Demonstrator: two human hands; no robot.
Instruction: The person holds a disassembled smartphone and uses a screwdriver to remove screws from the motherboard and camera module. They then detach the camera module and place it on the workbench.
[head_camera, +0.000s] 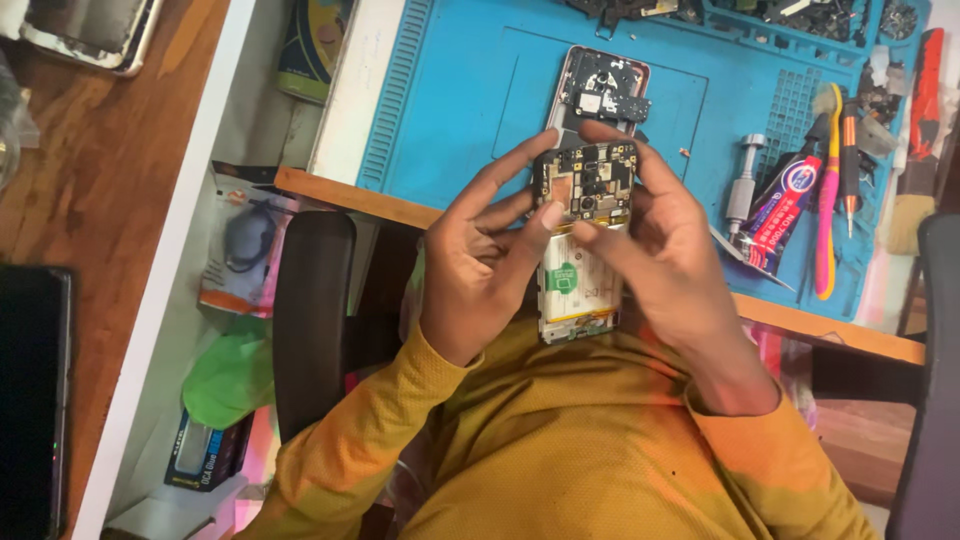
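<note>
1. Left hand (478, 268) curled round the opened phone (583, 235), thumb on the circuit board (586, 180)
2. Right hand (668, 255) grips the opposite edge, forefinger over the top
3. Phone held between both hands above the blue mat (470, 90), long axis pointing away from the body
</note>
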